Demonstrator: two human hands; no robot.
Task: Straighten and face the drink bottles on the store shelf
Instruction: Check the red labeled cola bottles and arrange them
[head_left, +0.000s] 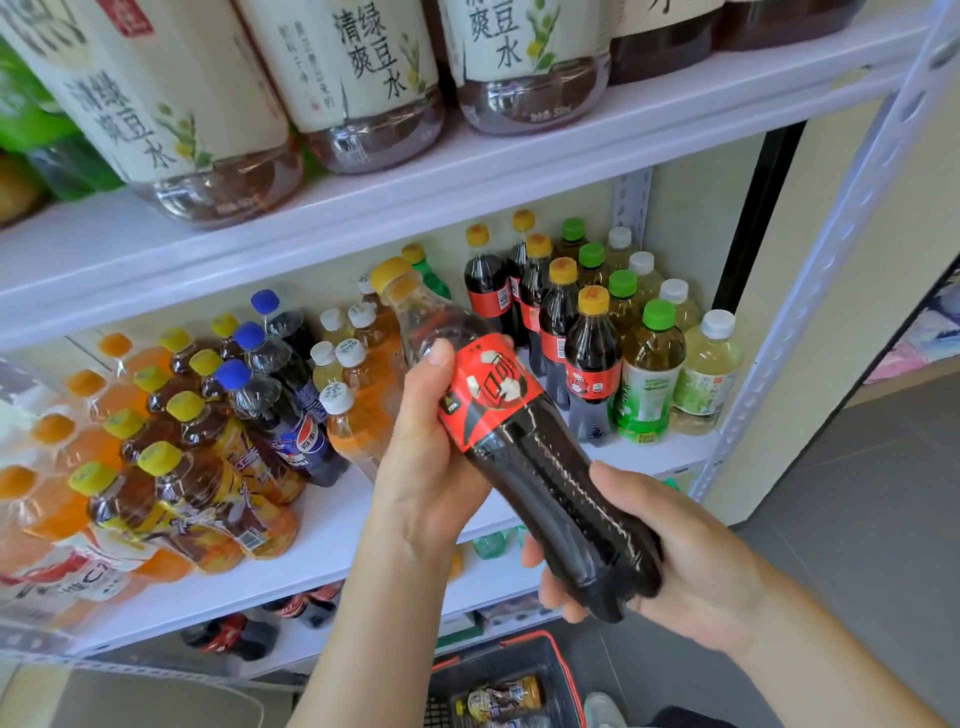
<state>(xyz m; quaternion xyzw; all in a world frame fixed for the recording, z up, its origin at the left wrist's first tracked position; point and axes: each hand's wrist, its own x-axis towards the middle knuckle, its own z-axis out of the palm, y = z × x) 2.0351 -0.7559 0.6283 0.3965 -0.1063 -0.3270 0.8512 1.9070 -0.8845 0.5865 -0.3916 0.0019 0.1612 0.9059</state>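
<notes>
A cola bottle (524, 457) with a yellow cap and a red label is held tilted in front of the middle shelf (332, 540), cap pointing up and left. My left hand (431, 467) grips it around the label, thumb on the neck side. My right hand (660, 551) cups and grips its dark base. More cola bottles (558, 322) with yellow caps stand in rows at the back right of the shelf, beside green-capped tea bottles (647, 374) and white-capped bottles (709, 374).
Pepsi bottles (291, 410), orange drinks and shrink-wrapped iced tea packs (171, 467) fill the shelf's left. Large bottles (358, 78) stand on the upper shelf. A red-rimmed basket (519, 680) with cans sits on the floor below. A white shelf post (831, 249) runs on the right.
</notes>
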